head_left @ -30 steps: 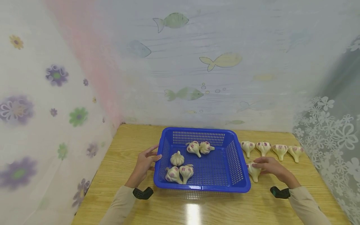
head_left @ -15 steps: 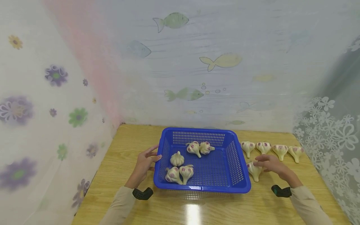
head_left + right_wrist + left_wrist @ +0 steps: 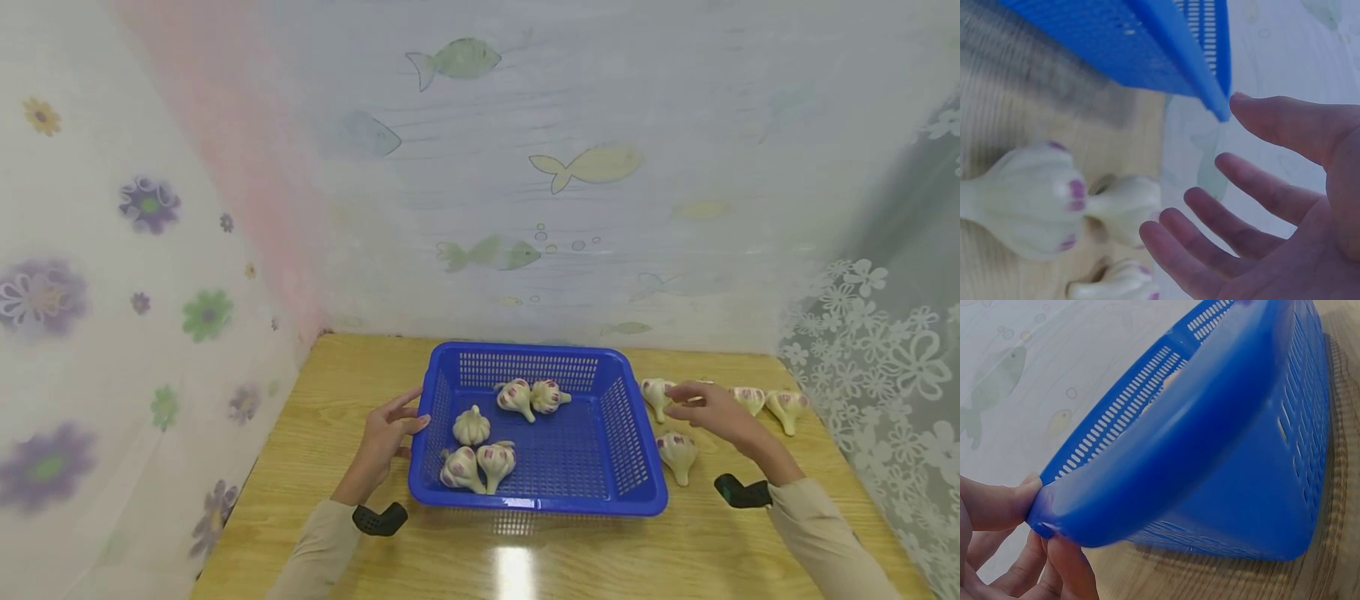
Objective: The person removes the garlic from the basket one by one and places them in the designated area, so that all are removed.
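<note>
Head view: blue mesh basket (image 3: 573,450) at lower centre, five garlic bulbs (image 3: 497,461) inside, left hand (image 3: 384,433) on its left side, right hand (image 3: 716,412) in front of a bulb row (image 3: 787,408) at lower right, lone bulb (image 3: 678,455) just below. Left wrist view: basket rim (image 3: 1160,475) pinched between thumb and fingers, lower left. Right wrist view: fingers (image 3: 1229,231) released, spread at lower right, garlic at lower left.

The head camera looks forward and down from well back, with the whole blue basket (image 3: 585,505) at lower centre on the tabletop (image 3: 600,558). Both wrist cameras look from close up and share that basket: mid-frame in the left, top in the right.
</note>
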A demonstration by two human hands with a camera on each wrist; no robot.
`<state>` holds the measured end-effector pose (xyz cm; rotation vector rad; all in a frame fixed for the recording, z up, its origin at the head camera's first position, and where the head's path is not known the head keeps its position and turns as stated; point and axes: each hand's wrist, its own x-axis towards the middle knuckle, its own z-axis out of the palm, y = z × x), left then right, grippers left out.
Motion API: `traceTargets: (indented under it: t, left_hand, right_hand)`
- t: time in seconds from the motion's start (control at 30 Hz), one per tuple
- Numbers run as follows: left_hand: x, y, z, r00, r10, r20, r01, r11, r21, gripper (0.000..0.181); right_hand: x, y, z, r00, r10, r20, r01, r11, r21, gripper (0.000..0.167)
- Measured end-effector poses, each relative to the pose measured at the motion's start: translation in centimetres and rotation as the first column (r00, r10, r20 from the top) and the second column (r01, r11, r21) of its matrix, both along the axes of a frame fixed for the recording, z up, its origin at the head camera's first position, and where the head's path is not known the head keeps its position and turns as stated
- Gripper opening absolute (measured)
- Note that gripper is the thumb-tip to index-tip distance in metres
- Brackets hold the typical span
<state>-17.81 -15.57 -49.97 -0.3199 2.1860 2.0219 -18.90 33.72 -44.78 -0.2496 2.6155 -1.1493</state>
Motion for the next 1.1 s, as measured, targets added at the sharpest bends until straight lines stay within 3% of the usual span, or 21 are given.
traceTargets:
  t: [0.27,0.57,0.8,1.1]
  left_hand:
    - [0.1,0.0,0.3,1.0,0.001,0.001,-0.001,1.0,0.004,0.052]
    - [0.1,0.0,0.3,1.0,0.007,0.008,-0.007,1.0,0.001,0.051]
    - [0.1,0.0,-0.1,1.0,0.012,0.01,-0.012,1.0,0.01,0.051]
    - [0.0,0.0,0.0,1.0,0.015,-0.004,-0.015,1.0,0.019,0.051]
  right_hand:
    - [-0.4,-2.4,1.6,0.999,0.027,-0.022,-0.026,1.0,0.011,0.054]
    - [-1.4,-4.5,2.3,0.995,0.082,-0.06,-0.082,0.997,-0.007,0.051]
    - [-2.1,-6.1,2.2,0.991,0.118,-0.058,-0.121,0.992,-0.04,0.046]
    - [-3.3,-7.9,1.3,0.969,0.195,-0.149,-0.199,0.98,-0.013,0.039]
